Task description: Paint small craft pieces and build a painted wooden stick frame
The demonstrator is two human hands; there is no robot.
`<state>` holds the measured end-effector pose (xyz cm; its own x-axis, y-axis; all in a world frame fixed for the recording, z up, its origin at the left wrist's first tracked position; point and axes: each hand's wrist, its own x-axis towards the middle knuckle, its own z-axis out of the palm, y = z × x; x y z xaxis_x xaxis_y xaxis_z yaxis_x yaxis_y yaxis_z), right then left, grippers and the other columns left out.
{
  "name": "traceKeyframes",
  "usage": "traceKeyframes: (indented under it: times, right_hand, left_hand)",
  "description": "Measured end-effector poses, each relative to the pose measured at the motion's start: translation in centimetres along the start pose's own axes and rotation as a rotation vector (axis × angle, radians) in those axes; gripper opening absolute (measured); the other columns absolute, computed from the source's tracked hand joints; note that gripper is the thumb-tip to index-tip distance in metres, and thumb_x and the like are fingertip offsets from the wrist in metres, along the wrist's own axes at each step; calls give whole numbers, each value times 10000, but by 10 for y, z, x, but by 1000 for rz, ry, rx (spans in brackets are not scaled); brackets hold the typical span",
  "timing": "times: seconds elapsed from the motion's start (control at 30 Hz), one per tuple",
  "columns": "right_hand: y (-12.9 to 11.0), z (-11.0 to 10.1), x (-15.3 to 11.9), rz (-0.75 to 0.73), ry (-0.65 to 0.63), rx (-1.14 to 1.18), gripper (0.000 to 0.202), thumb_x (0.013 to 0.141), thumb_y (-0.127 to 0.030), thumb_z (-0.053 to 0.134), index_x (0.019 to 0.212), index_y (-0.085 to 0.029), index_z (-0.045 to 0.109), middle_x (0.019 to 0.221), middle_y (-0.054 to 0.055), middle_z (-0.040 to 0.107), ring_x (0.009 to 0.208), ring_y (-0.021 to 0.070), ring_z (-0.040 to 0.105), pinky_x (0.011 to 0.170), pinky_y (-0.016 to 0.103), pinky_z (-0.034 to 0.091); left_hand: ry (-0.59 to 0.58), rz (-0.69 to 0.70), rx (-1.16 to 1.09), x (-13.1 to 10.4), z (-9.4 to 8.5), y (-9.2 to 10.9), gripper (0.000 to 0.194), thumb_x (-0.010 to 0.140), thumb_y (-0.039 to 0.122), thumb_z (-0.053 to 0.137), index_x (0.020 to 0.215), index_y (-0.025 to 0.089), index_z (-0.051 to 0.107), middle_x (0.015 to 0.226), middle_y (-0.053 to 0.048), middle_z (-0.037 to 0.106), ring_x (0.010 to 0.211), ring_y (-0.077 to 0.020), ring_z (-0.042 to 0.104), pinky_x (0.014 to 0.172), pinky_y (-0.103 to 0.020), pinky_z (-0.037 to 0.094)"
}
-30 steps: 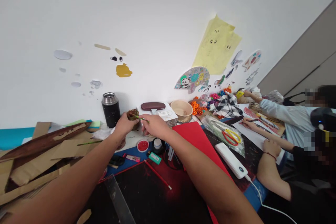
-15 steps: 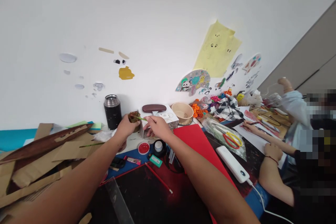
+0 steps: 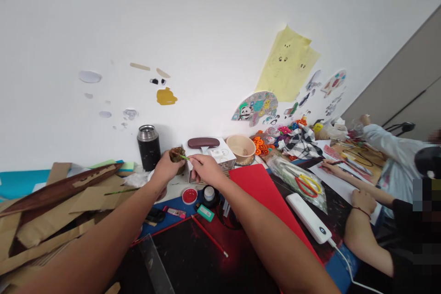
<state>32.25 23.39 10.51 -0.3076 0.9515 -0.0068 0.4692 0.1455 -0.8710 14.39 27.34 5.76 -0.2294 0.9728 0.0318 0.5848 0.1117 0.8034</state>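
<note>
My left hand (image 3: 167, 167) is closed around a small brownish-green lump (image 3: 177, 154), beside a black flask (image 3: 149, 149). Between the thumb and fingers of my right hand (image 3: 206, 169) is a thin bright-green stick (image 3: 184, 157). Its left end meets the lump; whether it is a brush I cannot tell. Both hands are raised in front of a white box (image 3: 225, 158), on which a dark red glasses case (image 3: 203, 143) lies. Below them are a round red-filled lid (image 3: 189, 196) and a small jar with a white cap (image 3: 208, 193).
Cardboard strips (image 3: 41, 225) and a long brown boat-like piece (image 3: 69, 187) lie at left. A clear ruler (image 3: 155, 264), red pencil (image 3: 210, 237), red folder (image 3: 251, 179) and white power bank (image 3: 308, 218) occupy the front. A co-worker's hand (image 3: 332, 167) holds a pen at right.
My right hand has shifted slightly, with the green stick still at the lump. The view has moved a little. At far right, another person's raised arm has come lower.
</note>
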Motion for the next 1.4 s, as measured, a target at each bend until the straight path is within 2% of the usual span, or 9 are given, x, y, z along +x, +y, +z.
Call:
traceKeyframes:
  times: [0.27,0.37,0.47,0.53,0.7,0.77,0.87,1.03,1.4]
  right_hand:
    - [-9,-10,-3,-36,-15,-205,353,1108,-238,530,1326,-269,806,593,-33,684,509,176,642,603,263,507]
    - [-18,-13,-5,-63,-8,-315,352,1098,-253,558,1343,-265,811,674,2,755,667,213,723,722,290,533]
    - [-25,-15,-7,-97,3,-404,348,1071,-252,608,1352,-252,813,900,57,845,949,259,774,898,327,534]
    - [-27,-15,-10,-110,1,-432,355,1069,-246,610,1365,-253,805,993,69,858,1027,265,770,945,335,526]
    - [-17,-11,-13,-59,-45,-205,326,1121,-260,536,1304,-263,807,784,-7,793,577,152,687,673,252,530]
    - [-11,-10,-10,-31,-12,-60,326,1144,-289,508,1312,-239,782,772,-13,778,492,120,640,593,225,507]
    - [-4,-9,-5,24,39,59,321,1159,-299,479,1313,-195,740,752,-11,762,457,104,630,530,198,483]
    - [-3,-5,-1,46,26,47,290,1143,-230,476,1147,-169,759,581,-49,650,425,109,598,472,185,442]
    - [-9,-3,0,17,2,-118,304,1124,-213,508,1320,-212,741,585,-66,644,459,121,619,531,199,495]
  left_hand:
    - [1,-6,4,-1,1,1,468,849,314,843,1266,187,672,1266,-175,815,1164,-348,778,931,-373,572]
    - [1,-12,6,0,1,2,468,851,308,839,1268,182,671,1286,-173,810,1175,-343,775,940,-369,571]
    - [-4,-19,8,0,2,3,457,865,293,821,1276,165,667,1297,-177,805,1181,-333,774,944,-359,570]
    - [-7,-18,8,1,2,3,477,862,296,825,1288,153,664,1295,-183,804,1174,-335,774,939,-362,573]
    - [-22,10,0,2,1,1,528,831,326,857,1297,161,672,1243,-155,822,1151,-335,777,925,-361,580]
    - [-25,16,3,2,2,0,492,856,312,832,1297,166,670,1262,-152,816,1166,-326,774,942,-356,575]
    - [-18,9,18,2,3,-1,475,876,309,817,1303,169,664,1304,-170,800,1198,-329,765,963,-363,570]
    - [-4,-2,48,3,5,-2,515,854,313,833,1317,175,652,1312,-179,796,1202,-345,764,966,-387,575]
    - [-28,14,91,1,3,-1,470,907,357,781,1317,176,638,1313,-181,791,1208,-344,759,965,-378,566]
